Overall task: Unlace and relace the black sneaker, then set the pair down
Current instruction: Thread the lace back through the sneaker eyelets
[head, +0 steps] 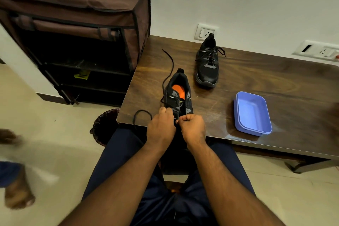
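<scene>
Your right hand [192, 126] and left hand [161, 128] meet at the toe end of the black sneaker [178, 95], both curled tight; the right pinches what looks like the lace [167, 71] at the lowest eyelets, the left closes on the lace and the sneaker's near edge, though the exact pinch points are hidden behind your knuckles. The sneaker lies straight ahead of your hands on the desk [256, 79], its long axis running directly away from you, toe nearest, heel farthest, orange insole showing in the open mouth; both hands are about equally near, the left being on the side where the loose lace trails. One free length runs from your left hand up past the heel and away across the desk; a loop hangs off the desk edge just left of that hand; judged from this, the lacing is near its lowest rows and the next pull will run along the sneaker's length, away from you. Beyond your right hand, well apart, the second sneaker [208, 66] sits laced, parallel to the first; to your right, a blue tub [238, 115] holds nothing that can be seen.
</scene>
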The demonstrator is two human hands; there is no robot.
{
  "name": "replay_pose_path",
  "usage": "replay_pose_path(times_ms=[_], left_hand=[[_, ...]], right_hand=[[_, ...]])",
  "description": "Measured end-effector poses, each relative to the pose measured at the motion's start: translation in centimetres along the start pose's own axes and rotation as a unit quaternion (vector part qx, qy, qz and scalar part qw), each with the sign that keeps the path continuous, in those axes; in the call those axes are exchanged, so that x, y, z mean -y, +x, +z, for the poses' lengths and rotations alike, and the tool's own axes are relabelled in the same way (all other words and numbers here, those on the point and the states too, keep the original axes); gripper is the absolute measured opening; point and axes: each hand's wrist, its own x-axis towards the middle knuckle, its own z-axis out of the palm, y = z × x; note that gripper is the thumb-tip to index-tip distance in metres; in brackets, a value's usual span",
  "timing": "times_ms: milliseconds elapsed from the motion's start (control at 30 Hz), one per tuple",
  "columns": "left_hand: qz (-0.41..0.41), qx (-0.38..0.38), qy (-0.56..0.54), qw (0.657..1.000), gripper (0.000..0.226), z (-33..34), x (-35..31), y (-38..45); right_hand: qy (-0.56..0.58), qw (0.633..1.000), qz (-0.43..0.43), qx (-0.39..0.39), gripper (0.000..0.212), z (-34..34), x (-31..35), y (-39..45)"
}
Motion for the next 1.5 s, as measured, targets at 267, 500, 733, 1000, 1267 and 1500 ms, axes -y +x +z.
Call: replay_pose_path(times_ms=[267, 500, 733, 1000, 1267, 1500], left_hand=[[0.006, 0.003, -0.044, 0.999, 0.006, 0.3, -0.6, 0.6], [-0.028, -0.014, -0.124, 0.992, 0.008, 1.5, -0.2, 0.1], [-0.108, -0.021, -0.333, 0.936, 0.027, 3.1, 1.7, 1.9], [-0.021, 0.081, -0.259, 0.962, 0.090, 2.3, 3.1, 4.5], [0.010, 0.156, -0.320, 0.934, 0.113, 0.7, 1.5, 6.3], [-0.036, 0.088, -0.237, 0.967, 0.112, 2.0, 3.6, 4.4]], right_hand=[[-0.037, 0.999, -0.009, -0.014, 0.027, -0.1, 0.3, -0.2], [-0.030, 0.999, -0.012, -0.011, 0.022, -0.1, 0.3, -0.3], [0.016, 0.995, -0.009, 0.099, 0.021, -2.8, 0.4, 1.0], [-0.058, 0.985, 0.008, 0.164, 0.019, -3.6, 1.5, 2.4], [-0.117, 0.965, 0.049, 0.228, 0.016, -4.1, 3.0, 3.3], [-0.115, 0.954, 0.108, 0.254, 0.018, -4.2, 3.2, 3.7]])
